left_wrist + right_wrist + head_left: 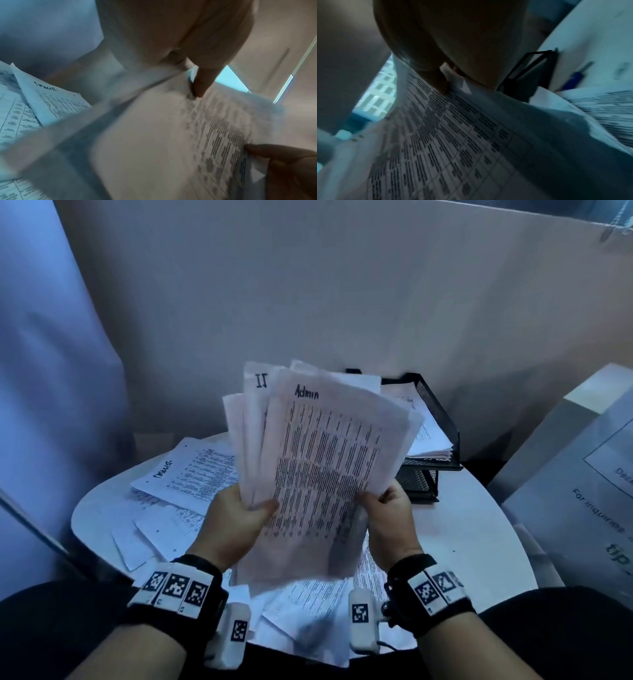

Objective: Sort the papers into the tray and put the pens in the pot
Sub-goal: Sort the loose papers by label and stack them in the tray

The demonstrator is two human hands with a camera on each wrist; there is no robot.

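I hold a fanned stack of printed papers (318,460) upright above the table; the front sheet is headed "Admin", one behind it "IT". My left hand (239,511) grips the stack's left edge, thumb on the front sheet. My right hand (387,508) pinches the right edge. The left wrist view shows the stack (154,135) under my thumb; the right wrist view shows the printed sheet (453,135) pinched. A black mesh tray (435,419) with papers in it stands behind the stack, to the right. A blue pen (573,79) lies on the table. No pot is in view.
Loose printed sheets (185,474) cover the left and near parts of the round white table (479,535). A white sign board (582,491) leans at the right. A pale wall stands close behind the table.
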